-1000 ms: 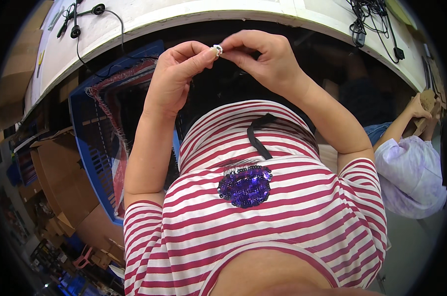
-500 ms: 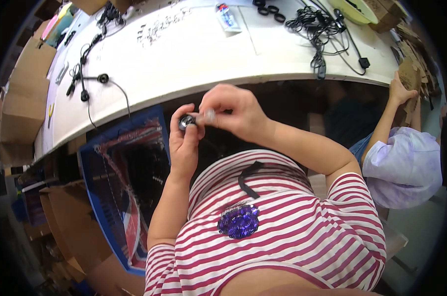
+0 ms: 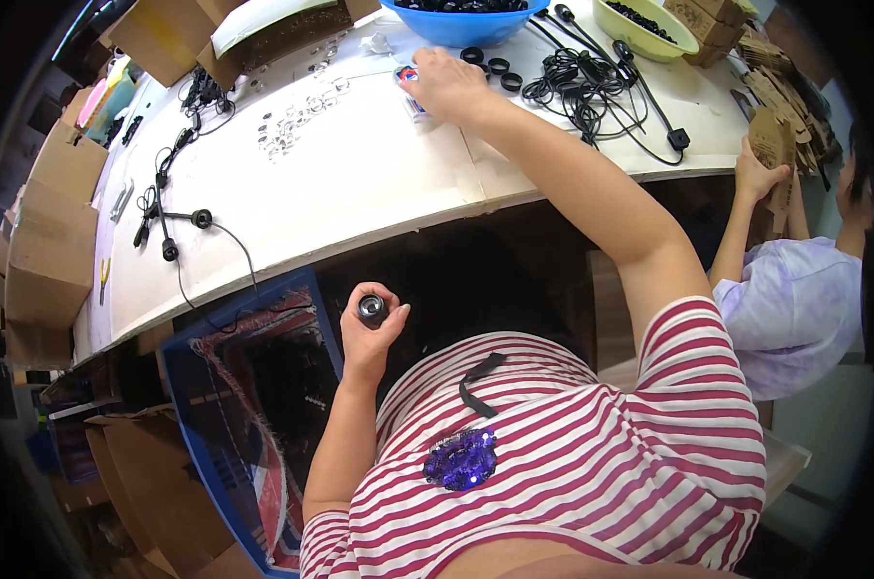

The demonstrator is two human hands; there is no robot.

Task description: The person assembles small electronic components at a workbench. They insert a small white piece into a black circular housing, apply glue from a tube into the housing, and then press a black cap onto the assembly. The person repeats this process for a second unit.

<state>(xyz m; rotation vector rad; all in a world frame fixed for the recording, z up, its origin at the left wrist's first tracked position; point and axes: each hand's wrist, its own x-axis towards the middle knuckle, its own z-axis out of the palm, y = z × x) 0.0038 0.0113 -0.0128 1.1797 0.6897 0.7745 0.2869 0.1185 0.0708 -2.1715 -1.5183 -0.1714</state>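
Observation:
My left hand is closed around a black cylindrical fitting, whose round end with a silvery centre faces up. It is held in front of the table, near my waist. My right arm stretches forward over the white table. There my right hand lies with curled fingers over a small clear packet with blue and red print, covering most of it. Several small clear rings are scattered left of that hand. Several black rings lie just to its right.
Tangled black cables lie at the right, with more cords at the left. A blue bowl of black parts and a yellow bowl stand at the back. Below the table edge is a blue crate. A co-worker handles cardboard at right.
My right hand has left the fitting and reached forward onto the packet on the table. My left hand has lowered toward me, still holding the fitting. The view has shifted, showing more of the table's back.

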